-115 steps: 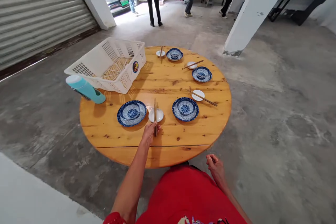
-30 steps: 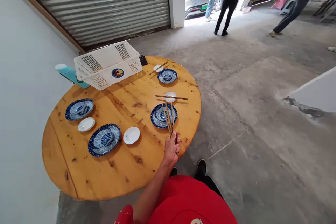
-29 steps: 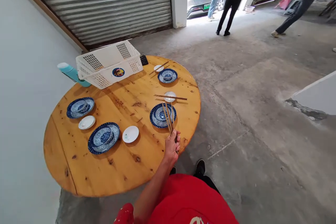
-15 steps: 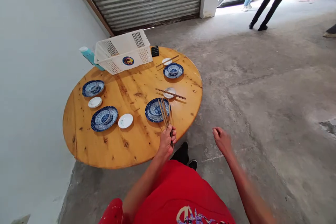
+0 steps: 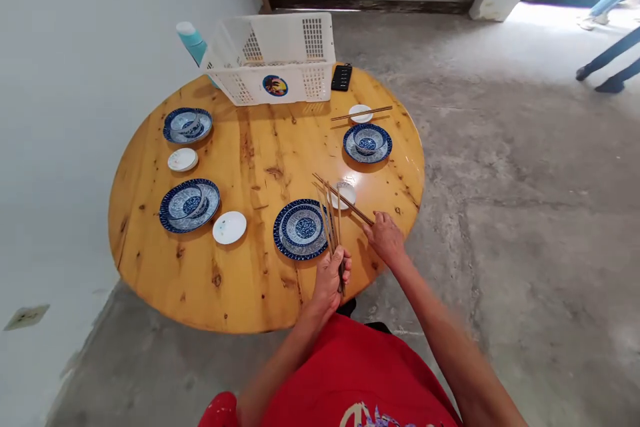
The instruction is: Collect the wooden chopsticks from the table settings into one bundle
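My left hand (image 5: pixel 332 273) is closed around several wooden chopsticks (image 5: pixel 331 217), held upright at the table's near edge. They pass in front of the right rim of a blue-patterned plate with a bowl (image 5: pixel 301 229). My right hand (image 5: pixel 385 237) has its fingers pinched on the near end of a pair of dark chopsticks (image 5: pixel 356 209). That pair lies across a small white saucer (image 5: pixel 347 195). Farther back, another pair of chopsticks (image 5: pixel 380 110) rests across a white saucer (image 5: pixel 361 114) behind a blue plate with a bowl (image 5: pixel 367 143).
On the left of the round wooden table (image 5: pixel 250 287) are blue plates with bowls (image 5: pixel 190 205) (image 5: pixel 188 125) and white saucers (image 5: pixel 229 227) (image 5: pixel 183 159). A white plastic basket (image 5: pixel 275 77), a blue bottle (image 5: pixel 191 41) and a black tray-like item (image 5: pixel 342 77) stand at the back. A person's legs (image 5: pixel 613 70) show far right.
My right hand has moved left from beside the table onto the chopsticks on the near saucer, whose pair now slants more. My left hand still holds its chopsticks. The view has turned left.
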`<control>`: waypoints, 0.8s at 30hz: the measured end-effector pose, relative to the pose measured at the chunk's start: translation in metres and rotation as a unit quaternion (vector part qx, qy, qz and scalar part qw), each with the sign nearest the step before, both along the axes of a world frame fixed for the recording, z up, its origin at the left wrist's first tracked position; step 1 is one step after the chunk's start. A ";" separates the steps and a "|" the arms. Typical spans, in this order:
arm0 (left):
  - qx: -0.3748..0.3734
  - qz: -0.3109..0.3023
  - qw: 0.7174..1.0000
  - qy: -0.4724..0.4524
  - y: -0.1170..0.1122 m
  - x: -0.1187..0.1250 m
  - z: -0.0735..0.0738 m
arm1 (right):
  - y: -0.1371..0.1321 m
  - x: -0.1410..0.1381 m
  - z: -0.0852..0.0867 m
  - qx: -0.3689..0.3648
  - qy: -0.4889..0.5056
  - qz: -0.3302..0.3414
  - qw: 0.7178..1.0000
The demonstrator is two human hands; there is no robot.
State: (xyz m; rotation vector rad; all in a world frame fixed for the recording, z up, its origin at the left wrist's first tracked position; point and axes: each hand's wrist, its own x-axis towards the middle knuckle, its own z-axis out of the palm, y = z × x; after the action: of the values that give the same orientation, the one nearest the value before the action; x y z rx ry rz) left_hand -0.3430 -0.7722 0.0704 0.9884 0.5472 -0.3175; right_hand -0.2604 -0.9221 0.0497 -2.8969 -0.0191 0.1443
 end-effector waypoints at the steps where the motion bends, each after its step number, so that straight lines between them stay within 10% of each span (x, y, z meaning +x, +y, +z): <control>1: 0.004 0.010 1.000 0.002 -0.002 0.006 -0.001 | 0.004 0.007 -0.002 -0.018 0.022 0.006 1.000; 15: 0.064 0.157 0.985 0.020 -0.051 0.072 -0.019 | -0.028 0.022 -0.016 0.013 0.149 0.065 0.987; 24: 0.064 0.152 0.986 0.028 -0.164 0.111 -0.003 | -0.117 0.018 0.003 0.180 0.129 0.117 0.968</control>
State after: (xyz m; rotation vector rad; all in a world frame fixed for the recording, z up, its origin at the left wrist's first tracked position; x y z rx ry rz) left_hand -0.2320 -0.9364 0.0678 1.0059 0.7664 -0.0377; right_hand -0.2422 -1.0393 0.0525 -2.4835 -0.3091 0.5039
